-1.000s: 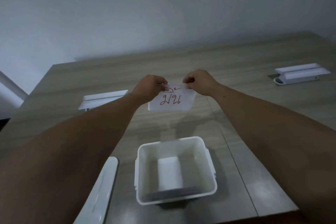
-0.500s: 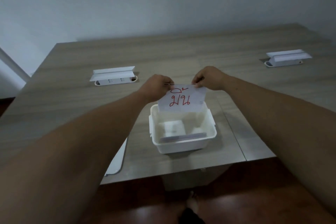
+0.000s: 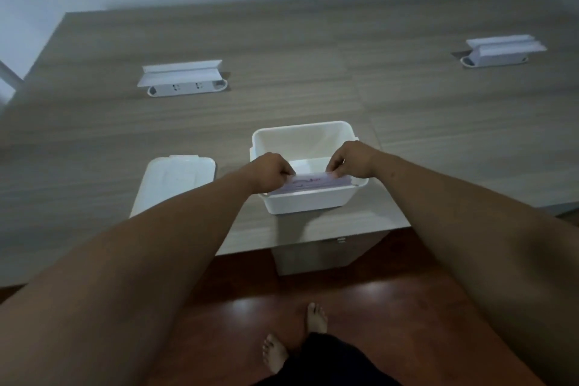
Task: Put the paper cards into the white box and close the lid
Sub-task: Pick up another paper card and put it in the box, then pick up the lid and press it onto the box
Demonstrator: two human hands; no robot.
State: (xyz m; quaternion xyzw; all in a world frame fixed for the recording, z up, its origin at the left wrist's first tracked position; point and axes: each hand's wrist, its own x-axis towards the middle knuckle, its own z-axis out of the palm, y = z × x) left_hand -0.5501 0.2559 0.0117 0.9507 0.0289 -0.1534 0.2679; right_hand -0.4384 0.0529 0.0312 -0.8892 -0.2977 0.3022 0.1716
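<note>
My left hand (image 3: 272,173) and right hand (image 3: 351,159) pinch the paper card (image 3: 308,182), now lowered inside the white box (image 3: 308,202); half a second ago it hung above the rim.

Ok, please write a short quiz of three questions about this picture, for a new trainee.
1. True or false: the lid is on the box.
2. What do the left hand and the right hand hold? A) the lid B) a card C) nothing
3. Fill in: the lid lies on the table, to the ___ of the box.

Key
1. False; it lies off the box.
2. B; each hand pinches one end of the card, low inside the box near its near wall.
3. left
</note>
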